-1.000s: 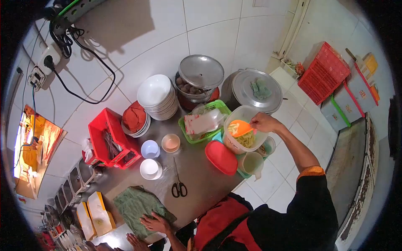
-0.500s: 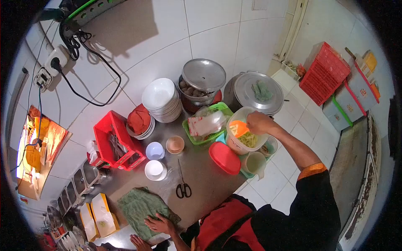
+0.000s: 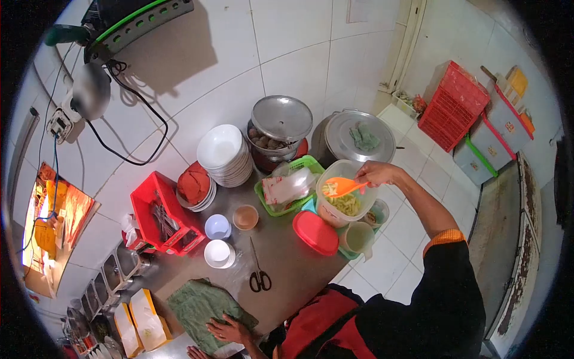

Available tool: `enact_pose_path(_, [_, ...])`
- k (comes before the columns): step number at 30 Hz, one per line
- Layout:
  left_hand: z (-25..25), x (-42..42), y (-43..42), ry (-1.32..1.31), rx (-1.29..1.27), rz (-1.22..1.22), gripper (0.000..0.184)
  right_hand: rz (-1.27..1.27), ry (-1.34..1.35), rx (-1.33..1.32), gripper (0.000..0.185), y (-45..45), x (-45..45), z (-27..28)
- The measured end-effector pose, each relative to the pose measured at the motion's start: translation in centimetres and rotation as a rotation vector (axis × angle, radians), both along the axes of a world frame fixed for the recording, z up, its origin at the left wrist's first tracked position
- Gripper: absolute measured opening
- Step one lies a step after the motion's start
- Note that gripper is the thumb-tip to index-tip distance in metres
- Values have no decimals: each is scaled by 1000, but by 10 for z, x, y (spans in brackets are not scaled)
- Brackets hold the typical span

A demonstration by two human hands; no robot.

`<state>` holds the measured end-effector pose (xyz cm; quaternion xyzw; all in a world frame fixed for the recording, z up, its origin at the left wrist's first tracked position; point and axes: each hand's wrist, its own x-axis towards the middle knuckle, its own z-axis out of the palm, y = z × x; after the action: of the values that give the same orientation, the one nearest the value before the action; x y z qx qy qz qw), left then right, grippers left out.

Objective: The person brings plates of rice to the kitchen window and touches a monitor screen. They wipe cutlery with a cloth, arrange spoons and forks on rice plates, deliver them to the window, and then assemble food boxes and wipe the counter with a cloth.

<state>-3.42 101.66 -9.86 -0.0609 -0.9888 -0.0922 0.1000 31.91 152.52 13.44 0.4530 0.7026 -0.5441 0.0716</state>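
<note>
My right hand [image 3: 378, 173] grips the handle of an orange serving spoon [image 3: 341, 186] holding pale yellow pieces. The spoon is over an uncovered white plastic tub [image 3: 327, 212] with yellow-green cut food [image 3: 347, 204] inside. Fingers apart, my left hand [image 3: 229, 330] rests on a folded green cloth [image 3: 200, 308] at the table's near edge. Close beside it, part of another person's hand [image 3: 197, 353] shows at the bottom. A red lid [image 3: 315, 232] lies in front of the tub, by a translucent jug [image 3: 357, 237].
Black-handled scissors [image 3: 260, 280] lie on the metal table [image 3: 287, 251]. Around are stacked white bowls [image 3: 222, 149], a red cutlery crate [image 3: 158, 203], a green basket [image 3: 278, 209], a lidded pot [image 3: 359, 140] and yellow-edged boxes [image 3: 149, 320].
My right hand has moved slightly right and the orange spoon now lies more level, its bowl clearer in view. The camera view has shifted a little; my left hand stays on the cloth.
</note>
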Motion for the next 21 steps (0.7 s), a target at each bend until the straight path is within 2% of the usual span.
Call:
enact_pose_path(3, [4,-4,-2,20,40,-16,59,-96,58,91,17,-16,14,9])
enact_pose_path(5, [19,-12,-4,-79,117,-8,58,-97,105,158,16,-17,28,3])
enact_pose_path(6, [12,-20,-11,100,220,-179,58,-96,223,172,16,-20,34,7])
enact_pose_path(7, [-2,-29,-20,90,247,-107,60,-76,168,262,16,-34,20,31])
enact_pose_path(8, [16,-32,-16,132,306,-116,57,-33,124,276,17,-31,20,31])
enact_pose_path(10, [36,-50,-30,92,256,-135,59,-16,153,363,19,-55,-12,61])
enact_pose_path(12, [19,-66,-50,46,162,-32,64,-27,188,350,19,-65,-36,59])
enact_pose_path(15, [25,-66,-67,6,117,-17,70,70,194,190,19,-102,-129,66])
enact_pose_path(17, [27,-63,-65,14,113,24,71,234,187,83,23,-138,-187,62])
enact_pose_path(18, [27,-59,-65,8,107,6,73,500,273,193,27,-150,-220,49])
enact_pose_path(20, [30,-59,-64,-9,123,31,73,617,252,34,36,-197,-302,37])
enact_pose_path(21, [33,-60,-64,-23,131,22,73,662,203,-56,33,-225,-344,30])
